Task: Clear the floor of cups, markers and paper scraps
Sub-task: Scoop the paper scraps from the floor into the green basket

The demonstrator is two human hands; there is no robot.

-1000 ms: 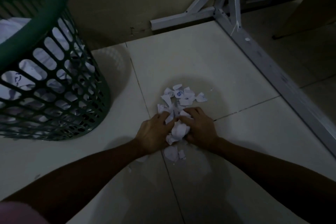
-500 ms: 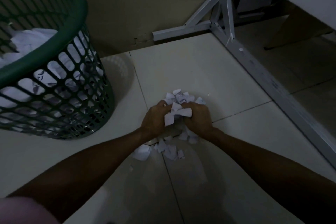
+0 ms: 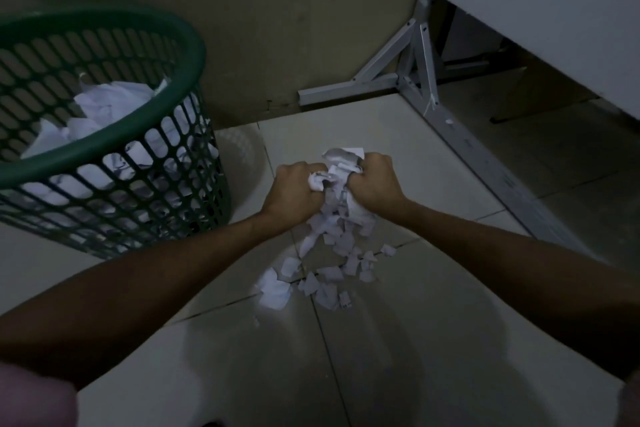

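Two hands clutch one wad of paper scraps [image 3: 337,173] between them, left hand [image 3: 294,191] and right hand [image 3: 375,180] both fisted, knuckles up, forearms converging. Loose pieces trail downward from the grip toward scattered scraps [image 3: 322,274] on the floor [image 3: 398,340]. Half a second ago the hands were lower, with fewer scraps fallen. Left of the grip stands the green basket [image 3: 104,163].

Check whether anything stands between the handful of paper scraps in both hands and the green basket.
Nothing visible does. The left hand and right hand grip the paper scraps together above the tiled floor. The green basket stands to their left, its top open, with only bare tile between. Loose scraps lie below the hands.
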